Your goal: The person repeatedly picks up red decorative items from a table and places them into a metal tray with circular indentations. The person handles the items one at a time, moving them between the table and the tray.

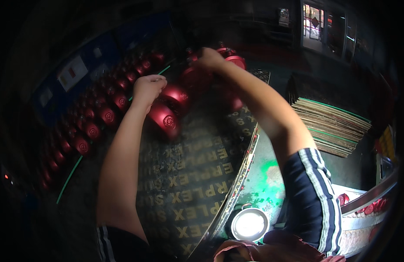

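Note:
Several glossy red rounded jars with a raised round emblem stand at the far side of a dark board (184,187). My left hand (148,91) has its fingers curled at the top of a red jar (164,120); the jar's neck is hidden behind the hand. Just beyond it is a second red jar (176,94). My right hand (209,60) reaches farther out, among blurred red jars (196,77). Its fingers are smeared by motion and partly hidden, so its grip does not show. One more red jar (235,62) sits beside the right wrist.
Long rows of red jars (108,116) line the left, along a thin green strip (71,178). To the right are stacked boards (328,124). Near me stand a round metal-rimmed pan (250,224), brightly lit inside, and a white crate (359,223) with red pieces. A doorway (315,26) opens far right.

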Motion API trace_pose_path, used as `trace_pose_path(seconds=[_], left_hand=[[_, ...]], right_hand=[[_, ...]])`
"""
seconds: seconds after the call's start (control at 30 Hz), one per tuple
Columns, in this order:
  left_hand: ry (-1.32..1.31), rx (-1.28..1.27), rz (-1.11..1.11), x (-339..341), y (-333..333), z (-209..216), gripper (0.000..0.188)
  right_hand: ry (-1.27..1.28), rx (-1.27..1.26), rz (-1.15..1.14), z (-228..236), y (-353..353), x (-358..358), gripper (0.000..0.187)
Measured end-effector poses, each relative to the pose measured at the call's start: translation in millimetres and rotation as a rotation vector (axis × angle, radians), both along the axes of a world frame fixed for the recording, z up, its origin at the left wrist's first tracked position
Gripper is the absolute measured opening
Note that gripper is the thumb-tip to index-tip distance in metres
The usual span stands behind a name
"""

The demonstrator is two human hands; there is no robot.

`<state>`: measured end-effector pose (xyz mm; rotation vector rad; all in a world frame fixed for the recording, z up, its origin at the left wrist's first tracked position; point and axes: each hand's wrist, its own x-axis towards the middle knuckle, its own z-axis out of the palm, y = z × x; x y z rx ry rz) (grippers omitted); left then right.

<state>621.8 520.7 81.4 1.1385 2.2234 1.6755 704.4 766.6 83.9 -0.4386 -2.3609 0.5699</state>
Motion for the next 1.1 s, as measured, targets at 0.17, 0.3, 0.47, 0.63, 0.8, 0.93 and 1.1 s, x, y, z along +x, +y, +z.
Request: trace_pose_path(seconds=[0.17, 0.3, 0.47, 0.63, 0.8, 0.93, 1.1], left_hand=[[0.047, 0.076, 0.019, 5, 4, -5, 0.019], [0.024, 0.116, 0.011, 5, 2, -4, 0.017], [0.077, 0.147, 0.053, 7, 3, -6, 0.014], [0.129, 0.295, 0.154, 22, -36, -11, 0.02], [0.011, 0.6, 0.09, 76, -133, -14, 0.018], [0.071, 0.446, 0.08, 129, -234, 1, 0.019], [0.134, 0.35, -0.102, 202, -359, 34, 0.028]], right_hand=[[-0.076, -0.049, -0.031, -10, 1, -51, 0.035], [-0.087, -0.055, -0.049, -8, 5, -50, 0.029], [-0.123, -0.019, -0.034, -2, -8, -28, 0.039], [0.064, 0.087, -0.055, -5, -45, 12, 0.039], [0.369, 0.06, -0.006, -21, -108, 114, 0.034], [0.6, -0.08, 0.139, -23, -176, 222, 0.029], [0.451, -0.404, 0.114, -23, -303, 372, 0.023]])
